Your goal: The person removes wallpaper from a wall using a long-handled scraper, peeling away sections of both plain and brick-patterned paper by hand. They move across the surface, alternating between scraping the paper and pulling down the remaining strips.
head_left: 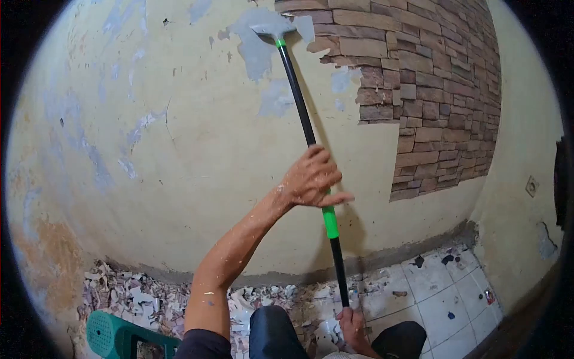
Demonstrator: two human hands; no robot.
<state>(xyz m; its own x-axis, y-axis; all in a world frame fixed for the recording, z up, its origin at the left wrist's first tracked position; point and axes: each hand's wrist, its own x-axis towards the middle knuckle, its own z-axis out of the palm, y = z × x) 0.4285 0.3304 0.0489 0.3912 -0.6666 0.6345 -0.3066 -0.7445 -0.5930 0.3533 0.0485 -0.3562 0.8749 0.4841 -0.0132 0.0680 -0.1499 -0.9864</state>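
Note:
A long-handled scraper [302,107] with a black pole and green collars slants up the wall. Its wide grey head [273,29] rests against a patch of bare grey plaster at the top. My left hand [312,178] is wrapped round the middle of the pole, just above the lower green collar, with the thumb pointing right. Lower down, my right hand [351,323] grips the bottom end of the pole, close to my knees. Pale flecks cling to my left forearm.
Stone-patterned wallpaper [436,90] with a torn left edge covers the wall's right part. Peeled scraps [134,299] litter the tiled floor [439,293]. A green plastic stool [107,335] stands at lower left. A socket [531,186] sits on the right wall.

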